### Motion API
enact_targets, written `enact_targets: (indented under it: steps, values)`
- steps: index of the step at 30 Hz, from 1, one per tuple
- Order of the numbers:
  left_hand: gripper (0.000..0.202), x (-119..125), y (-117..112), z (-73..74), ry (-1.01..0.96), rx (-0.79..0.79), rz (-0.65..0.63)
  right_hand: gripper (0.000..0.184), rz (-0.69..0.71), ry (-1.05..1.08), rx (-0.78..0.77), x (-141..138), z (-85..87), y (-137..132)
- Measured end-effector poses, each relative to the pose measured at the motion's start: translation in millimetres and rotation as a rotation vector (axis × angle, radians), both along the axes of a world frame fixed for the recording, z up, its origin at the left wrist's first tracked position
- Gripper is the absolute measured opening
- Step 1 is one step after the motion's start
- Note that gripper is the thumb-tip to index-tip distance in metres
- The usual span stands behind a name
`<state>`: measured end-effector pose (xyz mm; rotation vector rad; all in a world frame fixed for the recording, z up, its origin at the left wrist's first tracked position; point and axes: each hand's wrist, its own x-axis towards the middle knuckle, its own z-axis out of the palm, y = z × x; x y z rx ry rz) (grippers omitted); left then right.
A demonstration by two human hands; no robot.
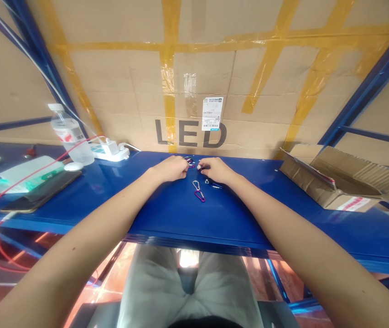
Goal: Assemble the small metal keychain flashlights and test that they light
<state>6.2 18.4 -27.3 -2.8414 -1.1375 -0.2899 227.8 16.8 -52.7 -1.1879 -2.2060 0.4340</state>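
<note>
My left hand rests on the blue table with its fingers curled down. Several coloured carabiners lie against its fingertips, partly hidden; whatever is in its fingers is out of sight. Just to the right, my right hand pinches a small, dark piece with a round silver end. Between the hands and nearer to me lie a silver carabiner and a purple carabiner, end to end. Below the right hand are a small metal piece and a dark blue, shiny piece, too small to name.
An open cardboard box stands at the right. To the left are a plastic bottle, a white power strip, a dark phone-like slab and a red cable. A big carton walls off the back.
</note>
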Motion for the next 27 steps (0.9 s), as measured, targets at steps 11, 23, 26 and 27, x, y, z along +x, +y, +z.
enact_targets:
  steps: [11,23,26,27]
  values:
    - [0.009,-6,10,-3.5,-0.141,-0.175,-0.022,0.017,0.001,0.006,-0.011,1,-2.2,3]
    - [0.018,-6,3,0.8,-0.213,-0.193,0.032,0.015,-0.006,0.010,-0.019,2,-1.0,2]
    - [0.018,-7,8,-2.6,-0.263,-0.182,-0.008,0.015,-0.002,0.017,-0.028,2,-2.2,4]
    - [0.017,-7,9,-3.8,-0.281,-0.208,-0.025,0.015,0.000,0.019,-0.027,2,-2.5,4]
